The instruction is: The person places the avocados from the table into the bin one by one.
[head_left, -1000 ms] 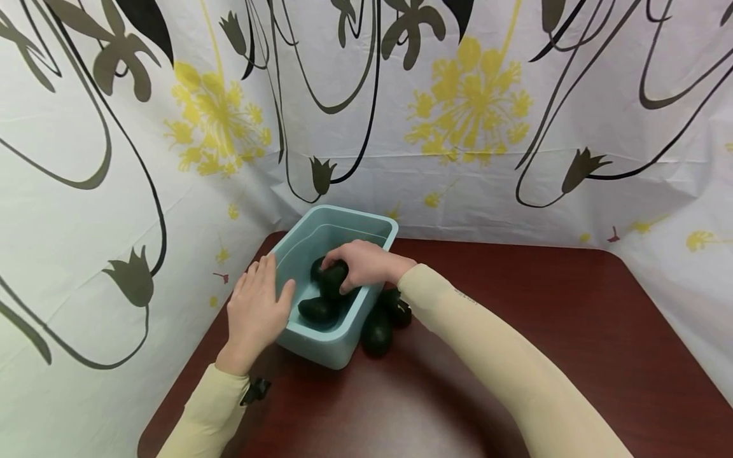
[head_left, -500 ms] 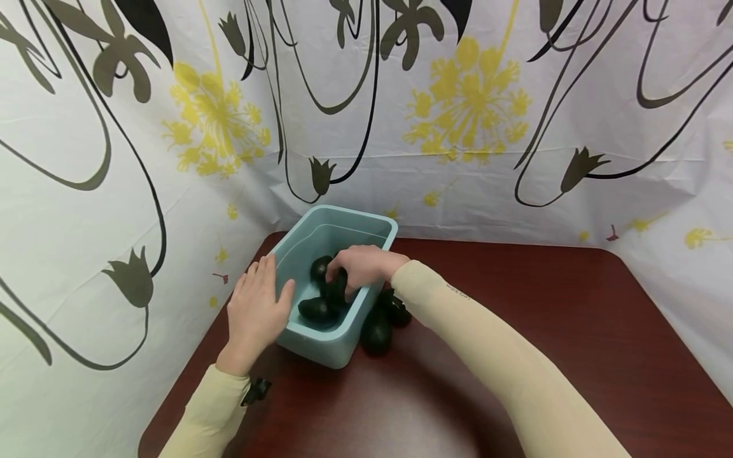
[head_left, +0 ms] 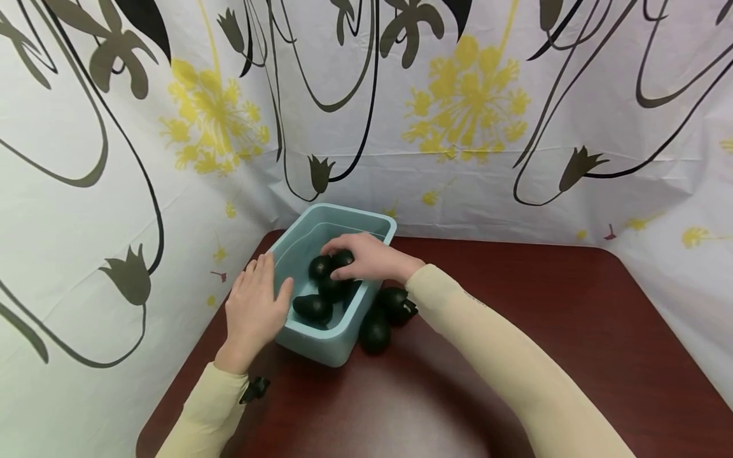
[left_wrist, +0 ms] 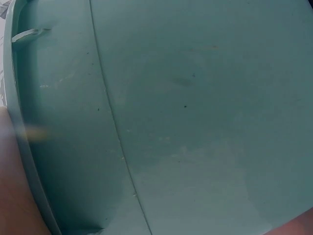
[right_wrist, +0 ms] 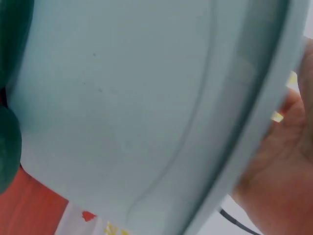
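In the head view, my right hand [head_left: 372, 257] reaches over the right rim of a pale blue-green plastic bin [head_left: 321, 350]. Its thumb and fingers grip a dark green avocado [head_left: 343, 257]. Close by inside the bin are more avocados, one [head_left: 319, 268] to the left, one [head_left: 331, 289] below the thumb and one [head_left: 313, 308] near the front. My left hand [head_left: 254, 308] rests at the bin's left rim, its fingers straight. Each wrist view is mostly filled by the bin wall [left_wrist: 205, 122], with part of the right hand [right_wrist: 279, 171] past the rim in the right one.
Two more dark avocados lie on the table against the bin's right side, one nearer the front [head_left: 375, 332] and one [head_left: 395, 305] behind it. The reddish-brown table [head_left: 515, 305] meets a patterned white cloth [head_left: 481, 191] at the back and left.
My right hand dipped lower into the bin, then rose slightly toward the back. The avocado it covered now shows below the thumb, with another in its grip. My left hand stays put.
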`<state>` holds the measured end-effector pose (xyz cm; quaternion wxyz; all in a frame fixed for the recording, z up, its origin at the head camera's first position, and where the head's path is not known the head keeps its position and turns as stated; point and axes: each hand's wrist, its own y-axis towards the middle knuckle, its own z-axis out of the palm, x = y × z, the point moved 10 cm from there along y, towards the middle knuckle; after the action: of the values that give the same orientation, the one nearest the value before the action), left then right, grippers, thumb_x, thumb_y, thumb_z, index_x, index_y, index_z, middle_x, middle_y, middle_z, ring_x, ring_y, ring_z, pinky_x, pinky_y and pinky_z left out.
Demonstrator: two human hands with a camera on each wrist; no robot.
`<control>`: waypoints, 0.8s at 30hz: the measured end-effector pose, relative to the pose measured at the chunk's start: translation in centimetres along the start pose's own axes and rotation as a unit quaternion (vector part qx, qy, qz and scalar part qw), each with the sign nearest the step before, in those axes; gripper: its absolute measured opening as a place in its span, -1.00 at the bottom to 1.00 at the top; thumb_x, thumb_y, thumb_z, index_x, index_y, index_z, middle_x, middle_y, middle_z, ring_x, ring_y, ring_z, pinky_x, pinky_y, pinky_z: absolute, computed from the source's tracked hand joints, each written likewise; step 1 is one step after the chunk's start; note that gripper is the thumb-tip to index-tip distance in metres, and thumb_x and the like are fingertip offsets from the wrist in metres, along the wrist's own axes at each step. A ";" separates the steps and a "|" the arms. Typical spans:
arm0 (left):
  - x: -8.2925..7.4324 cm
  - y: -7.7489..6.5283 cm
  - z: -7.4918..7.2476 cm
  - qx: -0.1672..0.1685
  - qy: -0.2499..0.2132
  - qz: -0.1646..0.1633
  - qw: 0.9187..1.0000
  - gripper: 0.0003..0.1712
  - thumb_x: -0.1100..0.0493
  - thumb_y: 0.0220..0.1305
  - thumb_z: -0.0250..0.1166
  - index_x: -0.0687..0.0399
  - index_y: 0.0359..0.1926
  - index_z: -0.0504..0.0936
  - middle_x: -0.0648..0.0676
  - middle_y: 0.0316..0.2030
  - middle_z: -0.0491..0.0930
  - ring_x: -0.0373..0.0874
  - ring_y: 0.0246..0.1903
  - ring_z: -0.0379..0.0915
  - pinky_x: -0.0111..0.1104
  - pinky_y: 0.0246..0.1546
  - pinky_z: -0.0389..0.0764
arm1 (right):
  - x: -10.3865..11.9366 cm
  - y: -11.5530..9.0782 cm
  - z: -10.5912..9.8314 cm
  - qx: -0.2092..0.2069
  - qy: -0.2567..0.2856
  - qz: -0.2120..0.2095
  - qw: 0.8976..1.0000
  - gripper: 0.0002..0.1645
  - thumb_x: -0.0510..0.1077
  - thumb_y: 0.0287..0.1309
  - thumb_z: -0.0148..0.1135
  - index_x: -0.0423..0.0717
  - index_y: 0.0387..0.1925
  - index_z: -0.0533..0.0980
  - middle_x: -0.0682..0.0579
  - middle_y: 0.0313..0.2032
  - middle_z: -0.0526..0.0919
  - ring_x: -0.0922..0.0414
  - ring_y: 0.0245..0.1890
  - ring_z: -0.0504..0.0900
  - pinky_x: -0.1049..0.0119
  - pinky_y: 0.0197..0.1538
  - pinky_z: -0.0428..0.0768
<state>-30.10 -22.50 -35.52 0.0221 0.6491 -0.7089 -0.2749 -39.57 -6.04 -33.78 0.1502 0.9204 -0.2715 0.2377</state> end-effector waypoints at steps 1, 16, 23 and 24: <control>0.0 0.0 0.0 -0.001 0.000 0.001 1.000 -0.14 -0.22 0.52 -0.02 0.29 0.54 0.10 0.34 0.47 0.16 0.27 0.46 0.02 0.13 0.44 0.00 | 0.1 -0.3 -0.5 -0.011 0.000 -0.001 1.000 -0.43 0.09 0.24 0.39 0.22 0.28 0.51 0.24 0.20 0.55 0.22 0.27 0.44 0.19 0.29 0.40; 0.1 -0.1 -0.1 -0.006 -0.004 0.004 1.000 -0.16 -0.21 0.52 -0.02 0.29 0.54 0.11 0.33 0.48 0.16 0.28 0.46 0.03 0.13 0.43 0.01 | 0.6 -6.7 -6.0 -0.127 0.038 -0.031 0.991 -0.34 0.11 0.22 0.41 0.47 0.33 0.41 0.35 0.25 0.43 0.22 0.25 0.40 0.02 0.16 0.55; -0.1 -0.1 0.0 -0.008 -0.005 0.006 1.000 -0.16 -0.21 0.52 -0.02 0.29 0.54 0.12 0.33 0.48 0.16 0.28 0.45 0.04 0.13 0.43 0.01 | -0.5 -9.1 -6.5 -0.142 0.040 -0.020 0.989 -0.29 0.03 0.21 0.44 0.36 0.36 0.40 0.37 0.24 0.44 0.15 0.23 0.44 0.12 0.18 0.52; -0.2 0.0 0.0 -0.009 -0.006 0.006 1.000 -0.16 -0.20 0.52 -0.02 0.29 0.54 0.12 0.34 0.47 0.17 0.28 0.45 0.04 0.14 0.43 0.01 | -0.7 -9.4 -6.5 -0.144 0.041 -0.020 0.988 -0.28 0.01 0.20 0.45 0.36 0.37 0.40 0.37 0.24 0.44 0.12 0.22 0.46 0.12 0.19 0.51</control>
<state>-30.02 -22.35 -35.47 0.0253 0.6431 -0.7104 -0.2846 -37.04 4.53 -30.02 0.2972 0.8838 -0.2782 0.2307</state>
